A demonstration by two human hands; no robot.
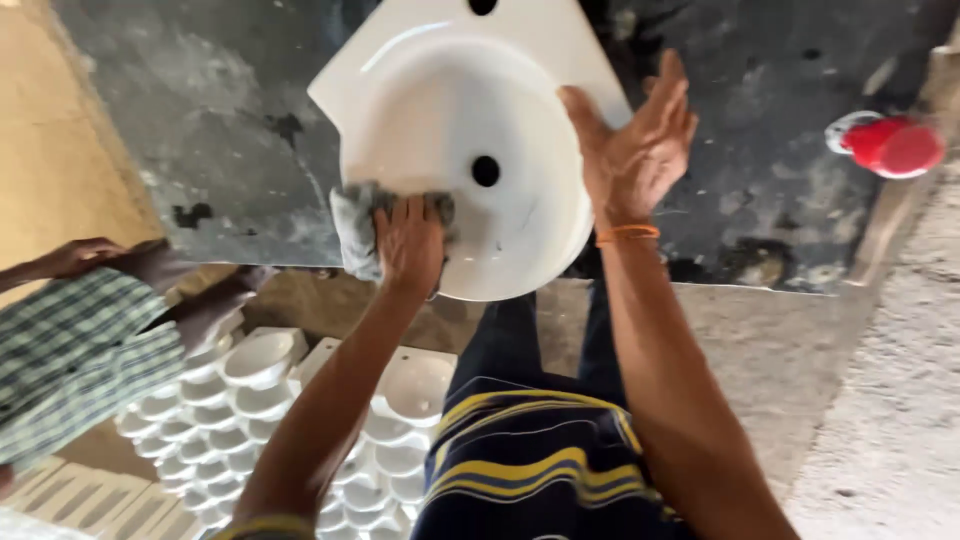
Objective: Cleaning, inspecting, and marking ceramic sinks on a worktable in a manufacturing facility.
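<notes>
A white ceramic wash basin (470, 110) lies on a dark stone slab (230, 120), its bowl facing me and its drain hole near the middle. My left hand (408, 240) presses a grey cloth (352, 225) against the basin's near rim. My right hand (635, 140), with an orange band on the wrist, rests fingers spread on the basin's right edge and holds nothing else.
A red and white container (890, 145) sits on the slab at the right. Rows of stacked white basins (260, 400) fill the floor below left. Another person in a checked shirt (80, 350) stands at the left, arm reaching toward the stack. Rough concrete floor (880, 400) lies at the right.
</notes>
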